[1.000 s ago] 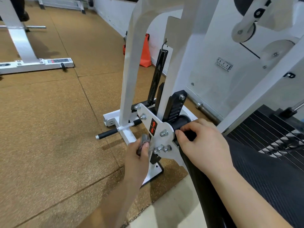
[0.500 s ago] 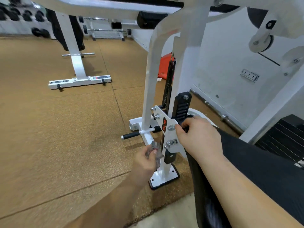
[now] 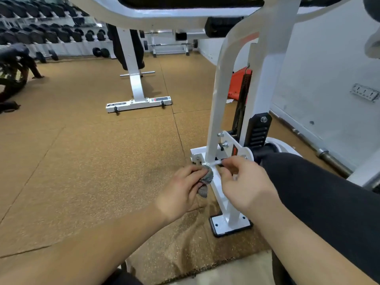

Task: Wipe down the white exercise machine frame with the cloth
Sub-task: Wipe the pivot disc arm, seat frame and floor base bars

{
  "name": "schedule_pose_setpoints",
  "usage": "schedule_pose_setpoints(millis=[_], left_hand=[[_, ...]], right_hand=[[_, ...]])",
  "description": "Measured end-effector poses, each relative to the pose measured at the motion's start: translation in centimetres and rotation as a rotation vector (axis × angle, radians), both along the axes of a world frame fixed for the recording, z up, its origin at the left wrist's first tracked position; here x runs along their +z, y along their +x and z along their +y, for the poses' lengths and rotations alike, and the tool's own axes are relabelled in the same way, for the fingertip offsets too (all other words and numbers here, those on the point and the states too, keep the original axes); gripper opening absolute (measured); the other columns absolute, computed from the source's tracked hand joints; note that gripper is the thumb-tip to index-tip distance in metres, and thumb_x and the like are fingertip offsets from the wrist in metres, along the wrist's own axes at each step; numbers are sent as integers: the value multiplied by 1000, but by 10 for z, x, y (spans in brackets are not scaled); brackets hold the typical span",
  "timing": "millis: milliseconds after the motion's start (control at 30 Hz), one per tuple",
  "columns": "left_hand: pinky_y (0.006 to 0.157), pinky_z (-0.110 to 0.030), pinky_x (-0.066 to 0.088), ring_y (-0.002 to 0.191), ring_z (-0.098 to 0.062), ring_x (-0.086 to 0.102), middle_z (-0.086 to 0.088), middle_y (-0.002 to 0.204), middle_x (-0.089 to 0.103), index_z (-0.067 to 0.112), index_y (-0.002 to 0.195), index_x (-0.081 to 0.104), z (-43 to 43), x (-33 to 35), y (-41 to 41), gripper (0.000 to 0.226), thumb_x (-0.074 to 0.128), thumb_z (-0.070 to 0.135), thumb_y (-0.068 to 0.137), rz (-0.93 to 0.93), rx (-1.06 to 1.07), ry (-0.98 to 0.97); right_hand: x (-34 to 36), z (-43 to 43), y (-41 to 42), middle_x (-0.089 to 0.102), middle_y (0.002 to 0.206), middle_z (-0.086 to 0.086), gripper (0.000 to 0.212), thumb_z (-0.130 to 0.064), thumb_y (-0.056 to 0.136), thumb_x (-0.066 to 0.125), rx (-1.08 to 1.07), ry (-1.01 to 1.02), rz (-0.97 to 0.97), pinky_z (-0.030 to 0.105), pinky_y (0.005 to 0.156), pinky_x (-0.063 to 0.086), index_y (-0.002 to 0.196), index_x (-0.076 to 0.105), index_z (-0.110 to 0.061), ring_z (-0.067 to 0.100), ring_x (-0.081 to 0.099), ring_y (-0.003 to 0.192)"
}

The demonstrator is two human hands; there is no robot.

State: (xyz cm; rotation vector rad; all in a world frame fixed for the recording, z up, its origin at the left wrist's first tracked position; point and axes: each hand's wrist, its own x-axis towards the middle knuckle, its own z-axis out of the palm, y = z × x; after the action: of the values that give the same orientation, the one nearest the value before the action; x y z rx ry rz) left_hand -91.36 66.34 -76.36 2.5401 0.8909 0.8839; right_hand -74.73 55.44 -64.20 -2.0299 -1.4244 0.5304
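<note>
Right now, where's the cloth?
The cloth is bunched in the left hand, low in the head view, by the white frame, just left of the right hand.

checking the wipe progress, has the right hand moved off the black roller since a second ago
Yes. The right hand left the roller and now sits lower left of the bolted plate, fingers pinching the white pin.

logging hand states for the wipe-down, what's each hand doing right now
Left hand: grips the grey cloth, against the white frame.
Right hand: fingers curled by the frame's small rod; whether it grips it cannot be told.
</note>
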Motion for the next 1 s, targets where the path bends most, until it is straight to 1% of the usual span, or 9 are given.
schedule_pose_setpoints(millis=[67,233,300,400,533,700,767,900,1000], left_hand=[[97,-25,45,114,-13,58,9,124,62,21,137,62,16,-9,-5,37,62,15,100,-3,0,-66],[84,-19,43,98,2,56,31,103,55,34,121,69,65,-36,-7,28,70,26,94,140,-26,-160],[77,-15,41,89,7,56,34,96,56,41,117,68,84,-53,-6,25,69,32,94,222,-4,-235],[66,-10,41,73,16,60,33,83,60,54,103,58,103,-86,0,33,68,23,96,190,-53,-438],[64,-6,39,80,25,54,30,85,59,42,99,57,111,-151,5,27,67,17,96,197,-102,-593],[55,-16,49,68,2,66,7,84,69,25,99,64,107,-219,24,9,66,16,97,71,-111,-906],[56,-22,55,69,-4,68,2,85,72,21,102,67,100,-230,36,16,66,7,94,17,-118,-1045],[86,-49,62,90,-27,76,-6,103,77,27,116,71,96,-247,59,46,63,-8,88,126,-295,-1378],[89,-41,61,99,-19,75,-1,121,73,29,134,60,104,-271,73,49,67,3,93,200,-351,-1369]], right_hand=[[-4,-2,-10,68,110,-10,23,-34,101,56,9,-47,88,28,84,53,123,64,-30,15,65,103],[-18,25,-23,57,104,-5,24,-38,100,51,37,-542,-314,36,80,45,120,52,-25,23,57,95],[-42,51,-34,54,96,-4,17,-31,98,53,-50,-642,-260,35,84,47,113,54,-23,24,55,92],[-113,84,-54,51,86,-6,10,-31,102,50,-250,-553,35,32,72,46,94,51,-24,21,56,85],[-229,106,-60,60,73,-3,24,-36,104,52,-503,-290,498,30,59,43,95,68,-20,16,55,64],[-307,114,-42,75,99,0,24,-45,93,75,-718,-199,1043,37,70,62,109,68,-29,20,74,90],[-329,112,-34,77,101,4,29,-40,91,79,-752,-235,1080,41,62,63,114,69,-27,21,76,83],[-373,100,-12,74,103,21,22,-19,94,73,-965,-134,1049,46,65,63,111,62,-11,28,72,70],[-398,91,17,69,106,16,19,-24,92,66,-1140,-38,859,54,80,63,105,57,-15,33,70,87]])
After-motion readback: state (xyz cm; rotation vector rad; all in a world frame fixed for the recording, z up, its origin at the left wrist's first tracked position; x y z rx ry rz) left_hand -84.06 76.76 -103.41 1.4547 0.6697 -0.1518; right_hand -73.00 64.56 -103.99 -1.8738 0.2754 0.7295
